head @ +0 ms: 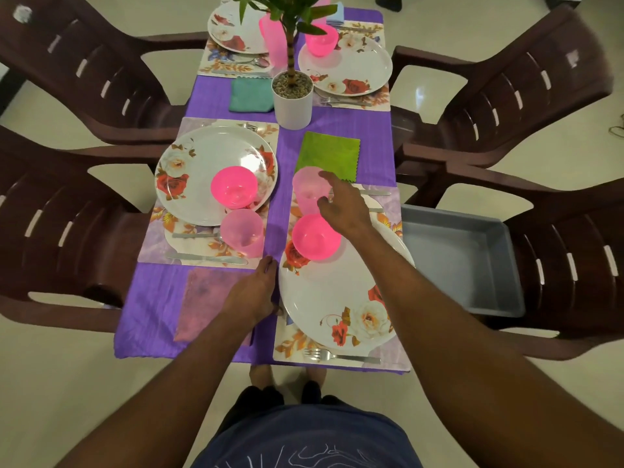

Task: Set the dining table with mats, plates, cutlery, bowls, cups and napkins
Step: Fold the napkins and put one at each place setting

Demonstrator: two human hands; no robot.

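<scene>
Fork (341,356) lies crosswise at the near edge of the near right mat (388,361), tines pointing left, beside the flowered plate (324,298). Left hand (251,293) rests on the purple surface (148,319), fingers relaxed, by the pink napkin (202,305). Right hand (341,206) hovers spread, just touching or beside the pale pink cup (309,189), past the pink bowl (315,236). Green napkin (329,155) beyond. No readable writing.

Centre strip: bare purple tablecloth (275,153) between my place settings lets me pass.
Far blocker: white pot with tall green plant (292,101).
Right side: grey plastic tray (462,261) on brown chair (567,265).
</scene>
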